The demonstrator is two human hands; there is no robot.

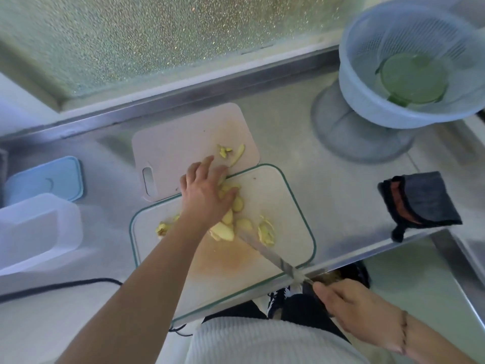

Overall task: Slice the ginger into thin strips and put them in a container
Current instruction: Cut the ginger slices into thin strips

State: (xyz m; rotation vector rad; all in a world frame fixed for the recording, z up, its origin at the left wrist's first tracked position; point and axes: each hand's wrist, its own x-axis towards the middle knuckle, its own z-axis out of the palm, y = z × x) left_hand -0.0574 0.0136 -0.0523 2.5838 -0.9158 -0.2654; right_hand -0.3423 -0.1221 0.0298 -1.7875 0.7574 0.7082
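Fig.: slicing stage, ginger partly cut. L hand [207, 195] is laid over the ginger slices [228, 222] at centre of the green-rimmed board [294, 195], fingers spread & gently bent, pressing/gathering the pile; a true grip cannot be told. R hand [359, 313] is wrapped round the knife [267, 252] handle at the near right counter edge; blade is angled far-left, tip at the slices.

Step judged: flat slices made, strips not yet cut; nothing seen in the container. Next move judged to need slices stacked & steadied under L fingertips, blade brought square over the stack, fingertips kept back from the edge.

Counts: boards ×2, the pink board [183, 143] partly tucked under the far-left corner of the green-rimmed one, w/ approx. 2–3 peel scraps [236, 153] on it. Knife ×1. Slices approx. 8–10, some hidden by the hand. Peel/offcuts on near board ×2 [266, 232]. Clear container [36, 229] ×1, well apart at left; blue lid [49, 179] ×1 just beyond it. Colander [409, 61] ×1, far right. Dark cloth [422, 203] ×1, right.
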